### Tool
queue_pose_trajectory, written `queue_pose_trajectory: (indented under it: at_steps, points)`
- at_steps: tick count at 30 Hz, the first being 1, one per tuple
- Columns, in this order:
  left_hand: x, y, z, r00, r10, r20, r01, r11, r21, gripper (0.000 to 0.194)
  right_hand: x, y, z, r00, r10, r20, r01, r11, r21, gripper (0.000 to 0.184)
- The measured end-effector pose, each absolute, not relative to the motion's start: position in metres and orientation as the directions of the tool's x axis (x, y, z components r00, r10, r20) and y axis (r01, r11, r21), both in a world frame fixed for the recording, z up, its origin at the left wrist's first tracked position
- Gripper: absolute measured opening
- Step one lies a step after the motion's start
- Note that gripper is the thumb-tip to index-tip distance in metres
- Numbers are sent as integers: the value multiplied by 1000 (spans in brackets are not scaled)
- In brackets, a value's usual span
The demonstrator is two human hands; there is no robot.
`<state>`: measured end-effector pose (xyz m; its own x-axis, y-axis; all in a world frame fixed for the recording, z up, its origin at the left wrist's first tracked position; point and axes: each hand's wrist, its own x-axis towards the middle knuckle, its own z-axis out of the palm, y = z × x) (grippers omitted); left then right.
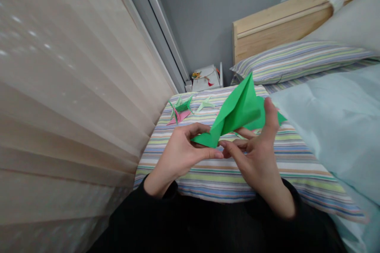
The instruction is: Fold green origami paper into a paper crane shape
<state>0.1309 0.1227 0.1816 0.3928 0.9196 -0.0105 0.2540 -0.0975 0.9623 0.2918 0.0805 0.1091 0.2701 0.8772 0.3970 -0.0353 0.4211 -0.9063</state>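
The left hand (181, 158) and right hand (255, 162) clamped the green origami paper (237, 110) between thumbs and fingers, just above the striped bedspread (237, 185). Both pinches sat close to the folded edges, which suited neat, even creases.

Between the left grip (181, 154) and the right grip (255, 154), the green origami paper (237, 112) looks thin, smooth and matt. Beneath the grips, the striped bedspread (225, 184) is soft woven cloth, and to their right the pale blue duvet (326, 134) is smooth matt fabric. Beyond them, the headboard (282, 27) is pale, unpainted-looking wood; left of them hangs a sheer, faintly glinting curtain (59, 87).
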Motion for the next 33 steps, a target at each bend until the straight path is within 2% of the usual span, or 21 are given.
queue_pose_trajectory:
  at_steps: [4,8,11,15,20,22,25,27,30,33]
  points:
    - [128,117,174,357,932,64,224,-152,963,47,289,84,105,218,905,365,-61,386,-920,116]
    - [121,118,160,262,950,171,233,-234,944,33,284,89,101,175,940,292,-191,323,-927,114]
    - [116,123,147,193,948,251,295,-301,907,25,279,93,100,133,958,256,-251,282,-926,121]
    - [112,133,133,166,943,287,299,-325,897,24,275,96,98,126,963,237,-159,255,-954,120]
    - [105,143,123,154,944,293,213,-321,923,14,274,93,95,161,959,231,-38,240,-970,117]
    - [100,145,122,159,930,333,201,-360,911,11,277,91,94,113,967,226,55,221,-974,104]
    - [91,147,122,208,902,379,192,-418,888,10,284,89,91,-22,964,264,245,261,-934,59]
    - [87,147,122,250,886,390,172,-438,883,14,288,89,89,-67,946,318,314,323,-893,39]
    - [86,147,119,256,882,396,105,-433,895,20,290,89,88,-62,935,348,333,348,-876,40]
    - [96,144,113,159,931,328,-111,-313,943,38,285,88,87,-54,943,330,270,332,-904,43]
